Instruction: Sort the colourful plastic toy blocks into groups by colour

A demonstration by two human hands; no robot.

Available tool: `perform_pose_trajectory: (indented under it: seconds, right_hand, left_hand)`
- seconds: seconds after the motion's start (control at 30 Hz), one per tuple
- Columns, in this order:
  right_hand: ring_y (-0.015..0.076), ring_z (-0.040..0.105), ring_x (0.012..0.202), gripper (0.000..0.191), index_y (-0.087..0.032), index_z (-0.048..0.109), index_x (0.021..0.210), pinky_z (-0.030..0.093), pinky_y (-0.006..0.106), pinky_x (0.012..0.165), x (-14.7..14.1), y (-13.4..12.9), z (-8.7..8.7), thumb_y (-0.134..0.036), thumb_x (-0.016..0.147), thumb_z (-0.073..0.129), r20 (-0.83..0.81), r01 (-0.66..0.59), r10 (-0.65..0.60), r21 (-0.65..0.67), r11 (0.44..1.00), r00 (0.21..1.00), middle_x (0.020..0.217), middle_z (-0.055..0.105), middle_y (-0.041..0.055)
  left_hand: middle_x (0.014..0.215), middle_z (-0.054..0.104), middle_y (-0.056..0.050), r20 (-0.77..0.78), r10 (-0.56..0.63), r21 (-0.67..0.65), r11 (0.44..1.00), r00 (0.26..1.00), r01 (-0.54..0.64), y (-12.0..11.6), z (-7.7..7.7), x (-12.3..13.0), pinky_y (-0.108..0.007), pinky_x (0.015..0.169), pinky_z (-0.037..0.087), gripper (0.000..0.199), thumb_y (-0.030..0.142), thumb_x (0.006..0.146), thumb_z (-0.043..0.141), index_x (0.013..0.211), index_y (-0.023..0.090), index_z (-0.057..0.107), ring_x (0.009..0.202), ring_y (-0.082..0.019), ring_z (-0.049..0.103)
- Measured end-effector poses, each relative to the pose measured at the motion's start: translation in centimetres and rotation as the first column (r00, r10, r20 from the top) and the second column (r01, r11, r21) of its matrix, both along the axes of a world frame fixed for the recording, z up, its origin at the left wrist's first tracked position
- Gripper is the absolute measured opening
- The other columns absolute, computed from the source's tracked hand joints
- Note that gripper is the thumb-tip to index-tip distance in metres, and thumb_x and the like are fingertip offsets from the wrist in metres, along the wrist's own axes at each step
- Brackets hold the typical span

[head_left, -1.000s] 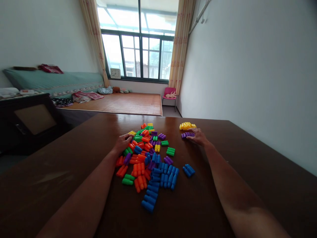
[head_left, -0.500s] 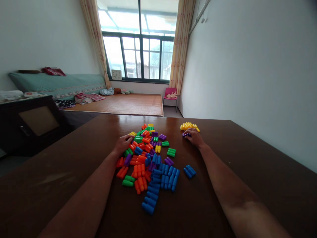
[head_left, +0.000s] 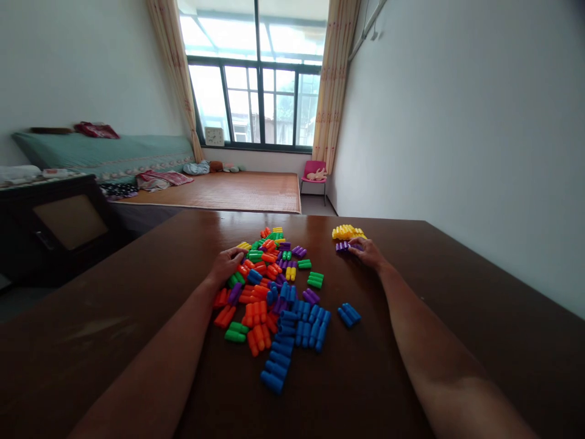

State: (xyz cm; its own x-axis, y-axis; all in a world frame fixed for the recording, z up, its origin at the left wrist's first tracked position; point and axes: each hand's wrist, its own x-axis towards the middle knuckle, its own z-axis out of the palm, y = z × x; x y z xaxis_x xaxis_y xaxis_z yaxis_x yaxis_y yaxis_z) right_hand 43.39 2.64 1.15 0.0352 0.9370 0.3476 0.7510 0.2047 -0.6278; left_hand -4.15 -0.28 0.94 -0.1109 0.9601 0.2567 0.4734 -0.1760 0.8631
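Note:
My left hand [head_left: 226, 264] rests at the left edge of a heap of coloured plastic bullet-shaped blocks, its fingers stretched out against yellow and red pieces [head_left: 244, 246]; I see nothing held in it. Across the table my right hand [head_left: 367, 252] has thumb and fingers closed on the right end of a short row of purple blocks [head_left: 342, 247]. Just behind them lies a row of yellow blocks [head_left: 348, 231]. The heap mixes orange-red blocks [head_left: 256, 313], green blocks [head_left: 315, 280] and blue blocks [head_left: 313, 332], several of them joined side by side.
A separate blue block piece [head_left: 349, 314] lies right of the heap on the dark brown table [head_left: 388, 390]. Beyond the table are a bed with a woven mat [head_left: 247, 189], a pink chair [head_left: 315, 171] and a dark cabinet [head_left: 68, 225] at left.
My right hand has shifted slightly to the right, uncovering more of the purple row. My left hand stays in place beside the heap. The whole view has tilted very slightly.

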Motion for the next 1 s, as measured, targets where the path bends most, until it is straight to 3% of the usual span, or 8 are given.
perform_pose_trajectory:
  seconds: [0.23,0.33,0.43,0.5,0.7,0.8,0.9,1.0]
  right_hand:
    - [0.0245,0.056,0.110,0.026,-0.023,0.068,0.099,0.043,0.044,0.098,-1.4,-0.4,1.0,-0.026,0.073,0.066,0.081,0.028,-0.037,0.102,0.994,0.996,0.109,0.066,0.0066]
    - [0.0206,0.060,0.099,0.028,-0.019,0.065,0.107,0.046,0.039,0.093,-4.9,-0.7,2.1,-0.026,0.081,0.058,0.098,-0.165,0.153,0.125,0.978,0.983,0.109,0.066,0.0084]
    - [0.0176,0.063,0.085,0.029,-0.018,0.065,0.110,0.050,0.033,0.081,-9.5,-2.0,3.1,-0.027,0.085,0.055,0.132,-0.467,0.462,0.014,0.884,0.877,0.103,0.068,0.0078]
    - [0.0173,0.064,0.081,0.027,-0.018,0.067,0.107,0.050,0.031,0.077,-12.1,-3.2,3.8,-0.030,0.085,0.056,0.143,-0.591,0.595,-0.074,0.803,0.791,0.098,0.070,0.0064]
    - [0.0158,0.064,0.079,0.023,-0.020,0.070,0.100,0.050,0.027,0.074,-16.0,-7.0,5.4,-0.034,0.085,0.058,0.080,-0.755,0.779,-0.199,0.624,0.622,0.094,0.071,0.0036]
    - [0.0152,0.063,0.078,0.040,-0.024,0.066,0.112,0.051,0.026,0.072,-17.1,-7.9,5.3,-0.043,0.077,0.069,0.080,-0.790,0.827,-0.256,0.556,0.556,0.099,0.069,0.0026]
    - [0.0190,0.062,0.091,0.056,-0.024,0.063,0.116,0.049,0.029,0.082,-17.7,-8.1,4.9,-0.042,0.065,0.079,0.187,-0.813,0.844,-0.229,0.535,0.503,0.106,0.066,0.0039]
    - [0.0201,0.060,0.095,0.049,-0.022,0.062,0.114,0.048,0.032,0.086,-17.7,-7.7,4.4,-0.035,0.069,0.076,0.217,-0.784,0.801,-0.177,0.595,0.558,0.107,0.065,0.0049]
  left_hand:
    - [0.080,0.073,-0.003,0.018,-0.019,0.011,1.000,1.000,0.019,-0.1,0.1,0.1,-0.026,0.067,0.048,0.041,0.046,0.066,0.059,0.088,0.015,0.074,0.073,-0.020,0.064]
    - [0.077,0.072,-0.003,0.004,-0.016,0.022,1.000,1.000,0.016,-0.1,0.1,0.1,-0.026,0.065,0.047,0.040,0.045,0.066,0.059,0.087,0.015,0.075,0.072,-0.020,0.063]
    - [0.075,0.072,-0.002,0.004,-0.030,0.025,0.999,1.000,0.029,0.0,0.0,0.0,-0.026,0.062,0.046,0.040,0.046,0.066,0.058,0.087,0.016,0.075,0.069,-0.019,0.062]
    - [0.075,0.071,-0.002,0.002,-0.033,0.032,0.999,0.999,0.033,0.1,-0.1,0.0,-0.026,0.062,0.046,0.040,0.046,0.065,0.058,0.086,0.016,0.075,0.069,-0.019,0.061]
    - [0.075,0.071,-0.002,0.006,-0.031,0.034,0.999,1.000,0.030,0.3,-0.4,-0.1,-0.026,0.063,0.046,0.039,0.045,0.066,0.058,0.086,0.016,0.075,0.069,-0.019,0.061]
    - [0.076,0.071,-0.003,0.016,-0.030,0.039,0.999,0.999,0.029,0.3,-0.4,0.1,-0.026,0.063,0.047,0.039,0.044,0.067,0.057,0.086,0.016,0.075,0.070,-0.019,0.062]
    - [0.075,0.071,-0.003,-0.005,-0.026,0.051,0.998,1.000,0.026,0.2,-0.2,0.1,-0.026,0.063,0.047,0.038,0.043,0.067,0.057,0.085,0.015,0.075,0.069,-0.019,0.062]
    - [0.074,0.071,-0.003,-0.030,-0.039,0.064,0.997,0.999,0.041,0.2,-0.2,0.1,-0.026,0.063,0.047,0.037,0.042,0.068,0.057,0.085,0.015,0.075,0.070,-0.019,0.062]
